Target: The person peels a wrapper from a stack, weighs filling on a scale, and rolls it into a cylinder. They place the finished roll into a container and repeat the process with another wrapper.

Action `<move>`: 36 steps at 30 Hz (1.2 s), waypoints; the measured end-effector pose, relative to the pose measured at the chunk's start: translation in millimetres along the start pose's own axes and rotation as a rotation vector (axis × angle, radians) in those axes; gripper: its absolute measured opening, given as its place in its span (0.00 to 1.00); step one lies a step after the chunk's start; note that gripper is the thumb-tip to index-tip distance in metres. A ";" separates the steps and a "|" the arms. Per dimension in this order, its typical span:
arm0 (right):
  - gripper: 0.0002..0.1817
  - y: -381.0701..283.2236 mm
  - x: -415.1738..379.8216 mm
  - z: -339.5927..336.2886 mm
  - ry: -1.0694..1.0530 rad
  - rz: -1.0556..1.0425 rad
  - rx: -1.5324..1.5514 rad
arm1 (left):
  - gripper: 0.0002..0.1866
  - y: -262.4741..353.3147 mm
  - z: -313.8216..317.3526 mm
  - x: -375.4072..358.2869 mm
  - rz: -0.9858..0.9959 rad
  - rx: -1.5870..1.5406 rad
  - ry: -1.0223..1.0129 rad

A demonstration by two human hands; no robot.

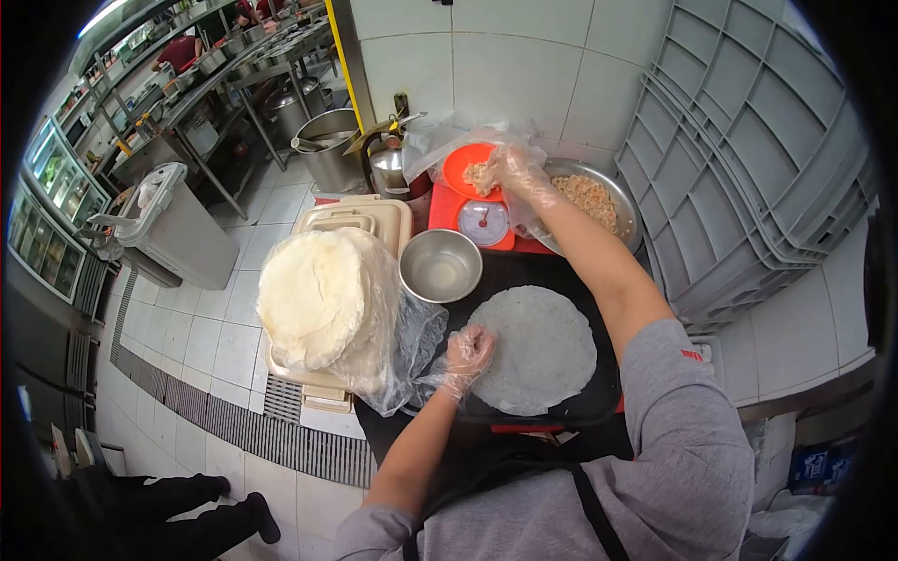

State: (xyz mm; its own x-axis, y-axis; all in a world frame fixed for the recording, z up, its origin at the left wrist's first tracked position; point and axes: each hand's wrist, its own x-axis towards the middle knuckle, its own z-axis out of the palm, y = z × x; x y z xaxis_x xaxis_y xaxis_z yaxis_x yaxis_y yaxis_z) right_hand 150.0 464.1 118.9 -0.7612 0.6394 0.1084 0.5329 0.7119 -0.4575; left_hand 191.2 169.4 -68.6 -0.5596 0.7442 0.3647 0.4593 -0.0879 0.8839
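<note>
Your left hand (465,355), in a thin clear plastic glove, rests with fingers spread flat on the near left edge of the round, pale, translucent wrapper sheet (535,348). That sheet lies flat in the middle of the black rectangular tray (599,397), covering most of it.

Your right hand (510,170), gloved the same way, is reached out past the tray's far edge, fingers pressed together around a small clump of pale minced filling (481,176) over the orange plastic scale dish (460,166). The dish sits on the small red dial scale (484,222). Just right of it stands the round steel bowl of minced filling (591,199).

The wrapper looks very thin, soft and limp, and probably tears easily. I judge it light enough to shift under a careless touch, so pin it with flat fingers and lift it only by the rim. The filling looks moist and crumbly; a gentle pinch should hold it.

At the tray's far left corner is an empty-looking small steel bowl (441,266). Left of the tray, a tall stack of pale round wrappers in a clear plastic bag (323,304) rests on beige plastic lids (360,217). Grey plastic crates (748,159) lean against the tiled wall on your right.
</note>
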 end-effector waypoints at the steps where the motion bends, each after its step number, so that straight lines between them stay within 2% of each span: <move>1: 0.20 8.4 14.3 6.9 0.132 -0.007 0.008 | 0.11 0.0 -0.5 0.2 -0.003 -0.002 0.000; 2: 0.18 18.4 25.2 14.2 0.265 -0.012 0.016 | 0.11 -0.2 -1.2 0.7 0.019 0.026 -0.003; 3: 0.18 10.1 22.6 4.5 0.262 -0.010 0.015 | 0.12 -0.5 -1.4 0.6 0.042 0.055 -0.006; 5: 0.11 -18.1 13.6 -27.5 0.122 0.062 -0.003 | 0.12 -1.4 -0.6 0.4 0.052 0.055 0.003; 6: 0.11 -4.3 32.0 -22.8 0.124 0.062 -0.003 | 0.12 -1.5 -0.5 1.0 0.063 0.058 0.013; 8: 0.07 36.8 83.6 -6.5 0.044 0.051 0.632 | 0.12 0.6 -1.1 1.1 0.056 0.053 0.014; 9: 0.07 26.9 74.6 -16.9 0.045 0.051 0.633 | 0.11 1.5 -1.3 0.9 0.047 0.048 0.016; 11: 0.07 -6.2 44.0 -56.6 0.120 0.079 1.010 | 0.11 0.8 -1.4 1.2 0.051 0.052 0.013; 12: 0.07 -6.8 41.9 -67.7 0.124 0.080 1.009 | 0.11 0.6 -1.2 1.6 0.055 0.056 0.011; 14: 0.09 2.1 38.7 -88.1 0.216 -0.119 1.096 | 0.11 2.2 -0.5 0.8 0.039 0.047 0.010; 18: 0.10 28.8 9.9 -121.6 0.335 -0.086 0.925 | 0.11 -4.9 1.3 -0.3 0.054 0.099 0.016; 20: 0.11 52.0 -5.7 -125.1 0.568 0.012 0.622 | 0.12 -3.2 0.5 -0.5 0.022 0.091 -0.008; 23: 0.15 99.7 -42.9 -95.5 0.626 -0.040 0.618 | 0.11 -5.6 1.9 0.4 0.039 0.080 0.000; 25: 0.22 147.1 -52.9 -63.2 0.297 0.089 0.056 | 0.12 -4.5 2.4 0.1 0.040 0.084 0.001; 27: 0.26 168.0 -87.0 -25.8 0.336 -0.039 -0.257 | 0.12 -2.5 0.5 0.3 0.042 0.092 -0.003; 28: 0.26 155.4 -87.7 -34.5 0.340 -0.040 -0.257 | 0.12 -1.4 0.6 0.0 0.028 0.079 -0.004; 30: 0.20 131.7 -84.2 -51.9 0.250 0.306 0.060 | 0.12 -1.7 0.8 0.4 0.015 0.067 -0.005; 31: 0.20 135.6 -75.6 -47.1 0.252 0.307 0.062 | 0.12 -2.8 0.5 0.2 0.022 0.084 -0.015; 33: 0.14 142.2 -46.8 -40.9 0.343 0.211 0.437 | 0.12 -3.5 -0.4 0.3 0.036 0.101 -0.024; 34: 0.14 134.0 -35.2 -42.1 0.348 0.206 0.436 | 0.12 -2.8 -0.6 0.6 0.032 0.098 -0.022; 36: 0.10 109.7 -8.6 -33.1 0.359 0.014 0.352 | 0.12 -1.3 -0.5 1.1 0.028 0.095 -0.017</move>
State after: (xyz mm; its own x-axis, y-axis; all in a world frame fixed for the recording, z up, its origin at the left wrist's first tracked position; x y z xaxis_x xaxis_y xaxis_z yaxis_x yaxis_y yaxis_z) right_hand 227.3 546.3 97.0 -0.5471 0.7515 0.3686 0.3380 0.6013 -0.7241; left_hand 189.6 170.0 -69.2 -0.5343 0.7535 0.3831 0.5383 -0.0462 0.8415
